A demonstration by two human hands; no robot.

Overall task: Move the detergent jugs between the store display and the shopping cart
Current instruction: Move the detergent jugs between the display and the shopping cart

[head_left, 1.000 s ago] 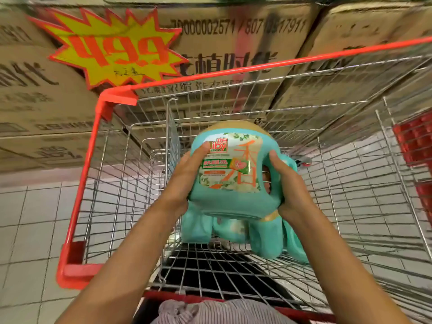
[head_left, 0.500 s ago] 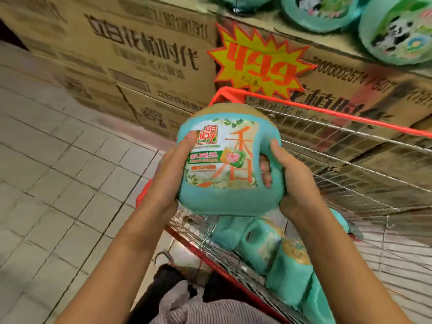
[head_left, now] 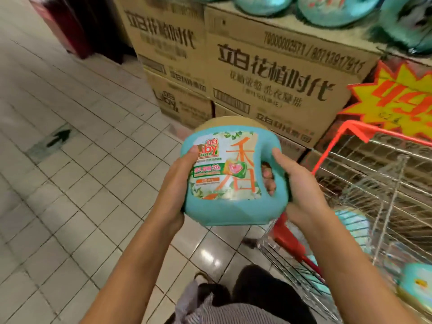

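Note:
I hold a teal detergent jug with a tan cap and a flowered label in front of me, above the tiled floor and to the left of the cart. My left hand grips its left side, thumb on the label. My right hand grips its handle, fingers curled through the opening. The wire shopping cart with a red rim stands at the right, with more teal jugs lying inside. Several teal jugs stand on the display of stacked cartons ahead.
A yellow and red starburst price sign hangs on the cartons above the cart's corner. Pale floor tiles spread to the left, with a dark arrow mark. A dark red fixture stands at the far left back.
The jug has come up out of the cart and swung left, now clear of the cart's rim and over the floor. Both hands keep the same hold. The view has turned left toward the cartons.

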